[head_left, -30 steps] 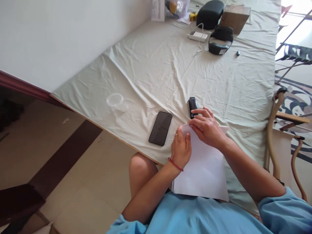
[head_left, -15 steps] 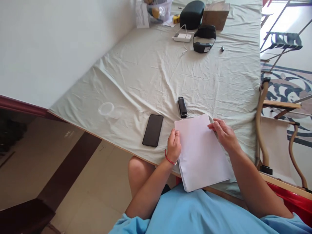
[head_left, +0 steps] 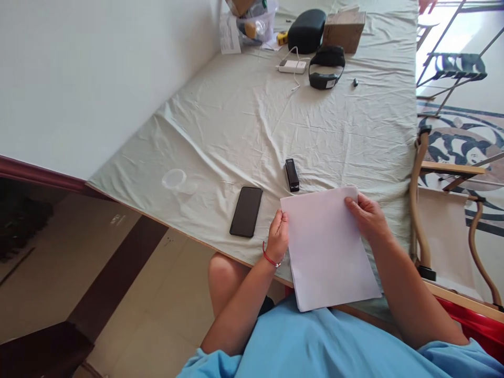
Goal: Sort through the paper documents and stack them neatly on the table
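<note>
A stack of white paper sheets [head_left: 328, 252] lies over the table's near edge, close to my body. My left hand [head_left: 278, 233] grips its left edge, thumb on top, a red bracelet at the wrist. At the upper right corner, my right hand [head_left: 367, 214] pinches the sheets with the thumb on top and the fingers underneath. Just beyond the top edge of the paper lies a black stapler [head_left: 292, 175]. Left of my left hand a dark phone [head_left: 246, 212] rests with its screen up.
A clear round lid [head_left: 174, 179] lies at the left. Farther back are a headset [head_left: 326, 68], a white power bank [head_left: 292, 66] with a cable, a black case [head_left: 306, 31], a cardboard box [head_left: 344, 30] and a plastic bin [head_left: 255, 26]. A folding chair [head_left: 443, 231] stands at the right.
My right hand has closed on the upper right corner of the paper, where it was only at the edge before. The top of the sheets has shifted right. My left hand keeps its grip.
</note>
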The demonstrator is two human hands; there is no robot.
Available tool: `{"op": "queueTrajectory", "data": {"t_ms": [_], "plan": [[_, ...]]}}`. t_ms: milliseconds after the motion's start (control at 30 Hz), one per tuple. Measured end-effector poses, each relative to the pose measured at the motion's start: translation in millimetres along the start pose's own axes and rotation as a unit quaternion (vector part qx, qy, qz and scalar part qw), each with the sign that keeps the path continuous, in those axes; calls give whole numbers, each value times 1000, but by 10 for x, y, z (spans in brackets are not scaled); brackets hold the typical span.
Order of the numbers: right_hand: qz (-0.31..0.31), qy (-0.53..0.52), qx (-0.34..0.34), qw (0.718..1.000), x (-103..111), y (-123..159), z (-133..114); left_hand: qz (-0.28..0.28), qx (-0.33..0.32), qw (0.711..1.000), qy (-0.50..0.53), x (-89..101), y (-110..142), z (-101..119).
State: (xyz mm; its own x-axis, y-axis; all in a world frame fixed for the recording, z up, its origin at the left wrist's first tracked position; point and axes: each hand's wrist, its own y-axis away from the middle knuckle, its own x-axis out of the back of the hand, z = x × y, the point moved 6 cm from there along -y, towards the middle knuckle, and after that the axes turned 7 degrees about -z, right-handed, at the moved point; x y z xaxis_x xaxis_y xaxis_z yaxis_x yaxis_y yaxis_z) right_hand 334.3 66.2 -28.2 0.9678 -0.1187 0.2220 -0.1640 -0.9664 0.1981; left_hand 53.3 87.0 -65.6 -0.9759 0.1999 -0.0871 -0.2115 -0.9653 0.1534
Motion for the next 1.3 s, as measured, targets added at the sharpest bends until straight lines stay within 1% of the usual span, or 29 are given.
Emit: {"op": "queueTrajectory", "data": {"t_ms": [100, 167, 233, 267, 300, 333, 367, 400, 467, 533, 567, 700, 767, 833, 867, 933, 1000, 1067, 1133, 1300], "plan": [[35, 71, 17, 997, 38, 5, -46, -24, -18, 999, -33, -38, -51, -6], [78, 114, 38, 990, 83, -21, -132, -23, -28, 998, -58, -51, -65, 6], [123, 181, 100, 971, 68, -38, -335, -25, -42, 996, -78, -78, -66, 40], [131, 243, 162, 947, -3, -34, -495, -28, -48, 995, -84, -97, -63, 62], [111, 303, 226, 919, -130, -27, -649, -30, -52, 994, -87, -117, -58, 85], [72, 344, 278, 894, -284, -22, -773, -33, -53, 994, -86, -137, -54, 106], [29, 374, 311, 873, -437, -21, -865, -35, -53, 995, -82, -156, -49, 125], [-1, 400, 323, 858, -566, -28, -927, -38, -50, 995, -76, -174, -46, 139], [-56, 446, 321, 834, -780, -55, -978, -40, -48, 996, -67, -196, -40, 160], [-99, 471, 310, 820, -916, -78, -967, -37, -46, 996, -69, -201, -39, 163], [-108, 477, 307, 817, -951, -85, -955, -32, -45, 996, -71, -196, -38, 158], [-109, 480, 306, 815, -990, -87, -912, -16, -39, 996, -72, -180, -38, 130], [-126, 477, 309, 813, -1008, -85, -884, -13, -35, 997, -68, -183, -41, 115], [-126, 465, 304, 822, -988, -121, -857, -7, -32, 997, -67, -184, -51, 103], [-120, 457, 292, 832, -957, -162, -836, -5, -32, 997, -65, -186, -61, 94], [-115, 439, 255, 854, -883, -281, -771, -14, -24, 999, -44, -201, -97, 55], [-132, 427, 219, 867, -831, -414, -692, -31, -9, 999, -15, -221, -157, -8], [-154, 424, 203, 869, -811, -519, -645, -42, 2, 999, 2, -229, -231, -66], [-162, 427, 194, 868, -811, -579, -640, -40, 0, 999, -2, -220, -307, -90], [-170, 435, 174, 867, -888, -531, -737, -37, 2, 999, -15, -237, -408, -38]]}}
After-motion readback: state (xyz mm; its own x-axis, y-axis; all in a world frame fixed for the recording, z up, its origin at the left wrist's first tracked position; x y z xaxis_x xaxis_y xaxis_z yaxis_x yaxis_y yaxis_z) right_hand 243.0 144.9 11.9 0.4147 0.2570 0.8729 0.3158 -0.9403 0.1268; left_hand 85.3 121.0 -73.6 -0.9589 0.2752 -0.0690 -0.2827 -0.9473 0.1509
